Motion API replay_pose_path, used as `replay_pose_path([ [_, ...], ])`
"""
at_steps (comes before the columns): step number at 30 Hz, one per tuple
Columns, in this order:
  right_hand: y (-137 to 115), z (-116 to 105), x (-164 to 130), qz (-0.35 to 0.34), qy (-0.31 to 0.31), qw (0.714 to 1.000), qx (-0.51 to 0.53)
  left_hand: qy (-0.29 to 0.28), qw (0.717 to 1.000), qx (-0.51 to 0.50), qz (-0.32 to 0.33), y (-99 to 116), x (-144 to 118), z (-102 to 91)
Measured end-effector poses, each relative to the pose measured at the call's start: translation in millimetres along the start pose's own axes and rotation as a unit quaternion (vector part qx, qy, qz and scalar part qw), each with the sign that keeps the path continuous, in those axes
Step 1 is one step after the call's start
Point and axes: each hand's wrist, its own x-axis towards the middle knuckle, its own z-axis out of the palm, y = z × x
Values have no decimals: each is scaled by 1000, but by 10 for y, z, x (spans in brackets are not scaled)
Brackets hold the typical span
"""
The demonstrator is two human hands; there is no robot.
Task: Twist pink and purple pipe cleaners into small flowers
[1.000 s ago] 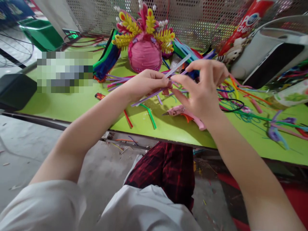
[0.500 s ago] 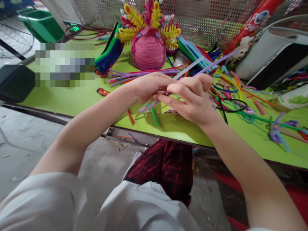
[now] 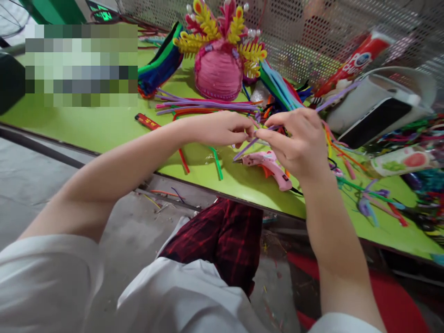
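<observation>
My left hand [image 3: 231, 128] is closed in a pinch at a purple pipe cleaner [image 3: 336, 96], its fingertips partly hidden. Close beside it, my right hand [image 3: 298, 141] grips the same pipe cleaner between thumb and fingers. One end sticks out up and to the right past the right hand; the other slants down below the fingertips. Under the right hand lies a pink glue gun [image 3: 265, 162], its nozzle pointing left. A short green pipe cleaner [image 3: 217, 163] and a red one [image 3: 183, 161] rest below my left wrist. Behind the hands lies a bundle of purple pipe cleaners [image 3: 208, 106].
A pink headdress [image 3: 218, 74] with yellow sprigs stands at the back. Left of my wrist lies a red cutter [image 3: 147, 121]. To the right are a white container [image 3: 398, 99], a red chip can [image 3: 359, 62] and scattered pipe cleaners. The green table's [image 3: 79, 125] front edge runs before me.
My right hand has moved right and slightly away from the left, uncovering the glue gun. A pale strip seen at the fingers earlier no longer shows. The camera view has shifted.
</observation>
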Motion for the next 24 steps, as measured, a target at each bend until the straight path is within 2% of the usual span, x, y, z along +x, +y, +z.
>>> replay_pose_path([
  [3, 59, 68, -1, -2, -24, 1000, -6, -8, 998, -13, 53, -24, -17, -49],
  [9, 116, 126, -46, -35, -1, 999, -32, -97, 992, -54, 60, -46, -31, -121],
  [14, 177, 139, -41, -31, -14, 999, 11, -104, 989, -65, 83, -23, -40, -111],
  [19, 177, 124, -20, 3, -18, 990, 143, -75, 992, -58, 83, -14, -51, -73],
  [22, 141, 106, -18, 74, 7, 960, 269, -62, 992, -64, 86, 44, -87, -72],
  [24, 117, 109, -16, 126, 25, 940, 317, -50, 991, -87, 91, 91, -117, -78],
])
